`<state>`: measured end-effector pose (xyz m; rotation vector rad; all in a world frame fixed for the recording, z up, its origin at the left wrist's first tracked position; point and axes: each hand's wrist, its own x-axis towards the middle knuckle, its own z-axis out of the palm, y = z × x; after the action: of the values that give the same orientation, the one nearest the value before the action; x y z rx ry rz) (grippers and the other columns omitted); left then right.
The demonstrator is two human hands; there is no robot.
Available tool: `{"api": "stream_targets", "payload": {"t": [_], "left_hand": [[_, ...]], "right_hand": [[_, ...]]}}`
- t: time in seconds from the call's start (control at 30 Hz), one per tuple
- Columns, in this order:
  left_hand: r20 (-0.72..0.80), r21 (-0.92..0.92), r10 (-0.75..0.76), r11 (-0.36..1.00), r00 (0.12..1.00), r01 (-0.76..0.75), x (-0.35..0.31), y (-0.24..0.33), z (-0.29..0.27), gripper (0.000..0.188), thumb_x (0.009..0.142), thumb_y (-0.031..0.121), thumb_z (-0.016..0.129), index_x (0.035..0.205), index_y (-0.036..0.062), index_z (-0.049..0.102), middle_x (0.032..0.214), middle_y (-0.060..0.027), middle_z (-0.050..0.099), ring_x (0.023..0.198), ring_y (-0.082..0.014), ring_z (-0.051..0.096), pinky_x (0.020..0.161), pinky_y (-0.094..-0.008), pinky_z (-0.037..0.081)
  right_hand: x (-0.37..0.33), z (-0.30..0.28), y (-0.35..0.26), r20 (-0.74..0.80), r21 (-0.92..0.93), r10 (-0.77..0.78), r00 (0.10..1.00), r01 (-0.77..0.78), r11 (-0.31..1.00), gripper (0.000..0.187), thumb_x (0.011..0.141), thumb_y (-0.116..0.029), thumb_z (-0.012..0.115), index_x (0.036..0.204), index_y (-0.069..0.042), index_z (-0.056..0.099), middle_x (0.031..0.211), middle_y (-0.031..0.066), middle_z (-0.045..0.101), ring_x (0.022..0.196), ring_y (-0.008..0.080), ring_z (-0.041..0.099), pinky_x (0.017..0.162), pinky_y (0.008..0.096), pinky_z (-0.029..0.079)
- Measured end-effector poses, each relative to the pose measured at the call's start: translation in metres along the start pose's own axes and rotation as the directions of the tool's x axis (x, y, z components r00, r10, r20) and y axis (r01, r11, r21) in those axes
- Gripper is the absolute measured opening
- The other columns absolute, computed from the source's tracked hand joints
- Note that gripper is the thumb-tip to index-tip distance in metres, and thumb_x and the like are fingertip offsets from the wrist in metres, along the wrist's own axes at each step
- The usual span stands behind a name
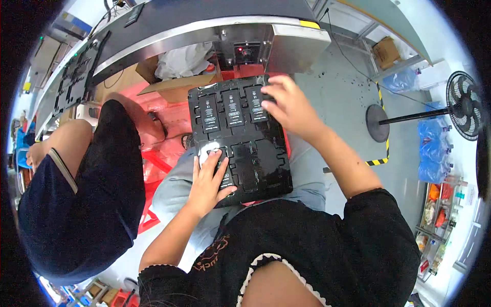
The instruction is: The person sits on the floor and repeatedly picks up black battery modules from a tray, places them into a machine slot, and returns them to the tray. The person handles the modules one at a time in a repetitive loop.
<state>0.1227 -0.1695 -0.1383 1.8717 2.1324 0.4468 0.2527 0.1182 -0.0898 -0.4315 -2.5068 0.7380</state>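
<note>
**Tray across my knees, one hand at each end**

The black moulded tray point(240, 138) lies on my lap, its long axis running away from me toward the steel conveyor point(204, 36). Its far row holds three black rectangular parts with pale labels point(232, 110), each lying lengthwise in its own pocket; the pockets nearer my body look mostly bare.

My right hand point(289, 105) is at the far right corner, its fingers point(270, 96) loosely curled and resting on the tray's rim just beside the rightmost part — touching, not closed round anything that I can make out. My left hand point(207, 181) lies flat on the near left pocket, fingers spread and pressing down on a black part there, with a white round piece point(208, 150) just past my fingertips; whether I grip it I cannot tell.

So the far row lies nearer my right hand, the white piece nearer my left. Another person in dark clothes point(87, 204) sits close at my left.
</note>
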Motion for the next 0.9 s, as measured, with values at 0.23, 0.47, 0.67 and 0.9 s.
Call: {"api": "stream_targets", "payload": {"t": [0.23, 0.47, 0.67, 0.9], "left_hand": [[0.058, 0.237, -0.047, 0.971, 0.997, 0.032, -0.011, 0.011, 0.016, 0.080, 0.087, 0.051, 0.058, 0.146, 0.0033, 0.034, 0.157, -0.0200, 0.020, 0.146, -0.0322, 0.020, 0.112, -0.0654, 0.013], [0.108, 0.164, -0.032, 0.986, 0.994, 0.014, -0.005, 0.009, -0.017, 0.053, 0.090, 0.024, 0.059, 0.137, 0.0028, 0.047, 0.152, -0.0172, 0.033, 0.140, -0.0305, 0.033, 0.112, -0.0649, 0.015], [0.019, 0.087, 0.075, 0.993, 0.997, -0.077, 0.019, 0.006, -0.051, 0.048, 0.085, 0.020, 0.066, 0.129, 0.0049, 0.054, 0.143, -0.0167, 0.042, 0.125, -0.0339, 0.046, 0.107, -0.0599, 0.027], [-0.572, 0.375, 0.464, 0.881, 0.676, -0.288, 0.267, -0.063, -0.219, 0.051, 0.082, 0.019, 0.071, 0.131, 0.0163, 0.058, 0.132, -0.0185, 0.056, 0.126, -0.0341, 0.048, 0.107, -0.0405, 0.036]], "right_hand": [[0.095, -0.071, -0.011, -0.291, -0.123, -0.195, 0.937, 0.165, 0.979, 0.027, 0.087, -0.027, 0.066, 0.102, -0.004, 0.067, 0.099, 0.0140, 0.064, 0.095, 0.0304, 0.062, 0.085, 0.0373, 0.050], [0.238, -0.104, 0.060, -0.499, -0.252, -0.077, 0.863, -0.059, 0.966, 0.030, 0.087, -0.030, 0.066, 0.093, -0.001, 0.070, 0.096, 0.0204, 0.065, 0.092, 0.0350, 0.063, 0.081, 0.0423, 0.050], [0.309, -0.092, 0.108, -0.175, -0.552, 0.476, 0.862, -0.486, 0.677, 0.060, 0.080, -0.051, 0.067, 0.118, -0.004, 0.066, 0.120, 0.0239, 0.063, 0.114, 0.0368, 0.060, 0.098, 0.0427, 0.046], [0.296, -0.139, 0.143, -0.056, -0.051, 0.694, 0.718, -0.696, 0.716, 0.030, 0.079, -0.029, 0.075, 0.079, 0.000, 0.070, 0.072, 0.0127, 0.065, 0.051, 0.0209, 0.053, 0.046, 0.0355, 0.042]]}}
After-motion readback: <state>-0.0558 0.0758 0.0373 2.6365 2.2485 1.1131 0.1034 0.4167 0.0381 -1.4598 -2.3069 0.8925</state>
